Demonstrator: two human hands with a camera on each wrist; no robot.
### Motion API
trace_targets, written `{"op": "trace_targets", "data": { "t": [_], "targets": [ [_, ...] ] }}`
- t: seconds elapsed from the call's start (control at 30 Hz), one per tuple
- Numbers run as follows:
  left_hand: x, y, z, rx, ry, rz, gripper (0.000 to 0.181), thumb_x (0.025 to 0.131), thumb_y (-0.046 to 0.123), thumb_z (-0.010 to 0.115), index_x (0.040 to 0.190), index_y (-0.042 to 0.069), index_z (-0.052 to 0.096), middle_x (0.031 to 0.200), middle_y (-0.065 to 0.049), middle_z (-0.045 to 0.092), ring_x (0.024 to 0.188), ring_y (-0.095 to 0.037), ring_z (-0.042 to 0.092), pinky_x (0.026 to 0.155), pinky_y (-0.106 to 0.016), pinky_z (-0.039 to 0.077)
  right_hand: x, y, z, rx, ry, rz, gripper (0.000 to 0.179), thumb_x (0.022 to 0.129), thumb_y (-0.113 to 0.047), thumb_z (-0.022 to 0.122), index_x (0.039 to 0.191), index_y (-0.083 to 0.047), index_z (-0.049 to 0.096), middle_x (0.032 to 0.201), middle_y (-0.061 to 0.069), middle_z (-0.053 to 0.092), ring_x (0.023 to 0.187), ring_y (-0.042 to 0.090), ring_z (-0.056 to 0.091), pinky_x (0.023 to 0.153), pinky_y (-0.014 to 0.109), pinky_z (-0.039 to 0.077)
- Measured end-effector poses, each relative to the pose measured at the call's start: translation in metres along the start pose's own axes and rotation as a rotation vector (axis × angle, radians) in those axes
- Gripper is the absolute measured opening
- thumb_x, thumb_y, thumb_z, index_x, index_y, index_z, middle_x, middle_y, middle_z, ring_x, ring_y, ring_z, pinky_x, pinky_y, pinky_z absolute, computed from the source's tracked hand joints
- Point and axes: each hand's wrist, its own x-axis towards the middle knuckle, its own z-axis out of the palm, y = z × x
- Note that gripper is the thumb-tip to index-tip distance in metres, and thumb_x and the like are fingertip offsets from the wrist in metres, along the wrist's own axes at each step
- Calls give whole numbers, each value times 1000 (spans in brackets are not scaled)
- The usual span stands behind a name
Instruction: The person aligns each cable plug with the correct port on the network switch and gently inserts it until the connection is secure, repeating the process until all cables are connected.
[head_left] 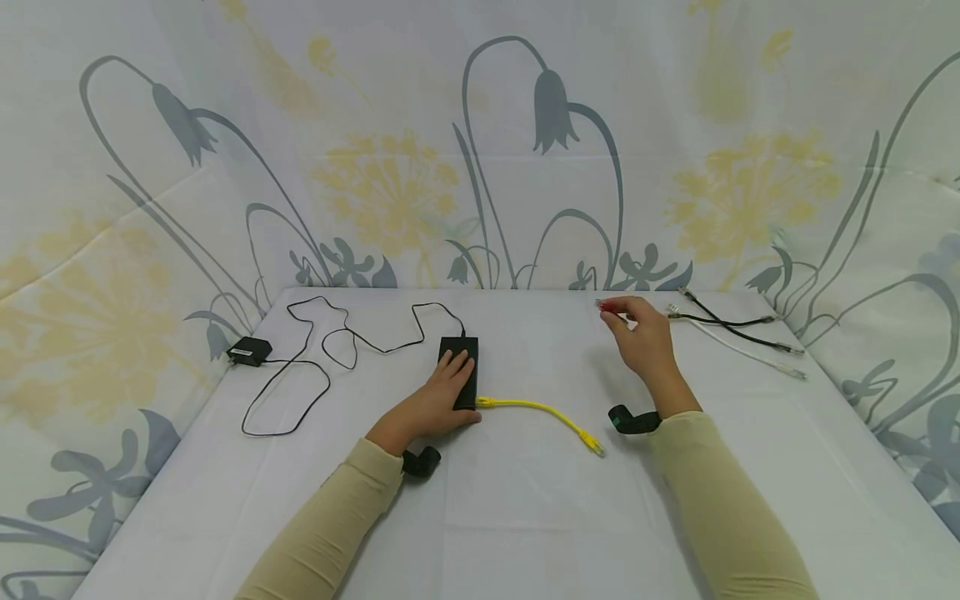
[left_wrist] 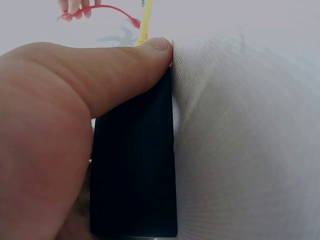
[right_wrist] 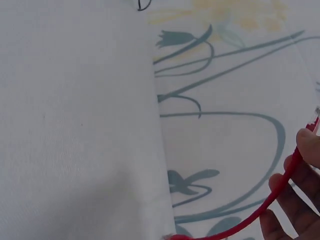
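My left hand point(head_left: 438, 393) rests on a black box point(head_left: 469, 371), with its fingers spread over the top and the thumb along the near end. From the box's near right corner runs a yellow network cable point(head_left: 542, 406), its far plug lying loose on the white surface. My right hand point(head_left: 642, 337) is raised at the right and pinches a short red network cable point(right_wrist: 250, 218) close to one clear plug. In the right wrist view the rest of the red cable hangs in a curve past the fingers. The left wrist view shows its other end as well.
A black power adapter point(head_left: 250, 351) lies at the far left, its thin black cord point(head_left: 327, 382) looping across to the box's back end. Two black cables point(head_left: 738, 332) cross over a white cable point(head_left: 738, 349) at the right. Patterned fabric point(head_left: 510, 208) rises behind the table.
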Motion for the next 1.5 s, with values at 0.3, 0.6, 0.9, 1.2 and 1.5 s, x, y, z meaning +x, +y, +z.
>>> {"op": "trace_targets", "data": {
  "t": [0.3,0.6,0.9,1.2,1.5],
  "targets": [
    [1,-1,0,7,-1,2,89,91,42,65,156,7,15,165,-9,2,151,-32,-7,120,-51,18,-4,-15,11,9,-49,28,25,95,-23,63,116,-10,68,112,10,70,102,29,67,85,47,54],
    [0,-1,0,1,-1,-1,89,91,42,65,156,8,14,165,-10,2,151,-32,-7,120,-51,17,-9,-28,21,52,-145,66,26,94,-24,65,117,-11,68,115,8,69,101,26,68,82,43,56],
    [2,-1,1,7,4,-6,90,91,43,66,156,8,15,165,-9,3,151,-32,-8,120,-51,18,-13,-34,31,72,-244,91,26,95,-27,63,117,-14,69,118,5,70,103,24,68,82,42,56],
    [1,-1,1,4,4,1,89,91,42,65,156,7,15,165,-10,3,151,-33,-7,120,-51,17,-16,-37,36,102,-306,61,25,93,-26,65,115,-13,71,116,6,71,104,23,69,84,40,56],
    [0,0,0,4,3,-9,89,91,42,66,156,8,15,165,-9,3,151,-32,-7,120,-51,18,-19,-40,43,82,-366,55,23,94,-27,65,113,-16,71,111,3,73,99,20,69,77,35,55]
  ]
}}
